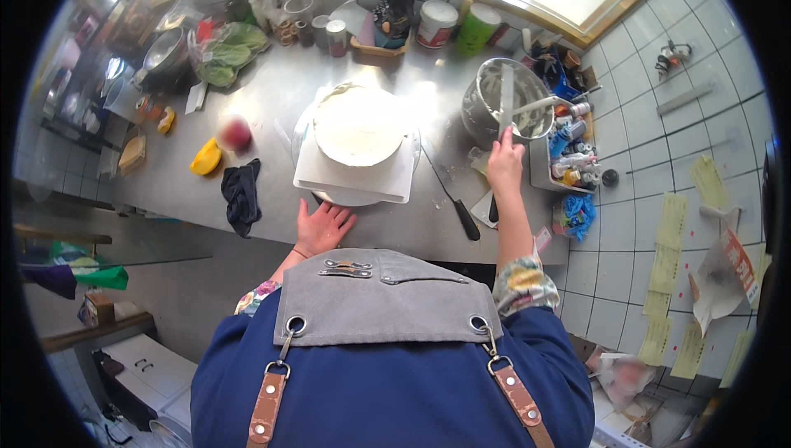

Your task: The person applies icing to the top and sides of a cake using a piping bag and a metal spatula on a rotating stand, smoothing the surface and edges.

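A round cake (360, 125) covered in pale cream sits on a white square board (329, 174). Under the board shows part of a round turntable (422, 145). My left hand (323, 229) is open by the table's front edge, fingers spread just below the board and holding nothing. My right hand (505, 161) is closed round the handle of a straight metal icing spatula (507, 93). Its blade points away from me over a metal mixing bowl (471, 110) streaked with cream. A white-ended scraper or spatula (535, 105) leans inside that bowl.
A long knife with a black handle (466, 220) lies right of the cake. On the left are a dark cloth (241, 197), a yellow mango-like fruit (206, 157) and a red fruit (236, 134). Bottles fill a bin (540, 164) beside the bowl; tubs (437, 24) line the back.
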The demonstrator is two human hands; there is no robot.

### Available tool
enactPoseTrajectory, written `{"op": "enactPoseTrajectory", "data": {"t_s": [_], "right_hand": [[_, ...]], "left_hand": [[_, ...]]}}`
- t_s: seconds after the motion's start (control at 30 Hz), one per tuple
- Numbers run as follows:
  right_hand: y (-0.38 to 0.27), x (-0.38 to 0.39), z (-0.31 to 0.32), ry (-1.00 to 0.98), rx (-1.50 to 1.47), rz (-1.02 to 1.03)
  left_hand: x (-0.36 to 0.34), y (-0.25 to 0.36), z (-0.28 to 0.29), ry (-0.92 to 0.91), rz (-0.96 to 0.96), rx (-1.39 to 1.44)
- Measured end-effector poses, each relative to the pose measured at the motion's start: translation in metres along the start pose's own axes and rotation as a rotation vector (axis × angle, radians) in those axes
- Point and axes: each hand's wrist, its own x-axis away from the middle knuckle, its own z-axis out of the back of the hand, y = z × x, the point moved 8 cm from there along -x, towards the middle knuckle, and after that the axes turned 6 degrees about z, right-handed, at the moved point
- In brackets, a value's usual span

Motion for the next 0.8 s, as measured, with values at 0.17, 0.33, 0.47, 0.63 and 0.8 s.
{"op": "enactPoseTrajectory", "data": {"t_s": [0.17,0.33,0.47,0.63,0.8], "right_hand": [[-0.011,0.004,-0.014,-0.131,0.165,-0.054],[-0.021,0.132,0.015,-0.033,0.343,0.148],[-0.027,0.175,0.047,-0.177,-0.123,0.156],[0.021,0.089,0.028,-0.116,-1.139,-0.366],[0.065,0.018,-0.039,-0.194,-1.489,-0.612]], "left_hand": [[-0.001,-0.001,-0.004,-0.026,0.020,-0.002],[0.003,0.002,0.004,-0.021,0.018,-0.012],[0.004,0.006,0.003,-0.015,0.023,-0.015],[0.002,0.010,-0.001,0.057,0.026,-0.045],[0.000,0.014,-0.007,0.064,0.034,-0.047]]}}
